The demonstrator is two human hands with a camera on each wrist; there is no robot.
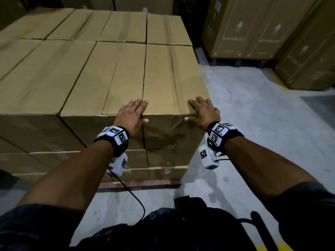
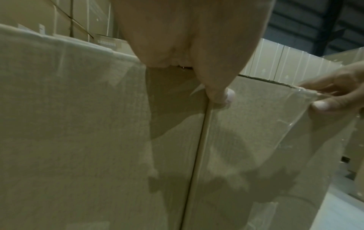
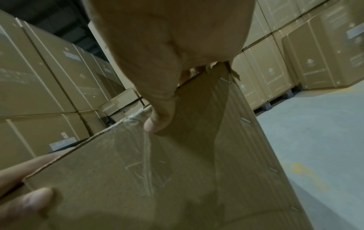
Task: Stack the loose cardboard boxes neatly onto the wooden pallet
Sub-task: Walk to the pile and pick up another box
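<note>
While both hands' fingers (image 1: 138, 104) lie spread, they press the corner box (image 1: 174, 82).

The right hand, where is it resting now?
In the head view, the right hand lies flat on the near right corner of the top corner box, thumb over its front edge.

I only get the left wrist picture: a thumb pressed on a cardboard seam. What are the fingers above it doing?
Observer: The left hand lies flat on top, fingers straight, over the seam between the corner box and the neighbour box.
Visitor: And those other fingers at my right edge?
Observer: That is the right hand, spread flat on the corner box's top at its outer corner.
Visitor: Is this box on a pallet?
Observer: It sits on lower boxes; a reddish wooden pallet edge shows beneath them.
</note>
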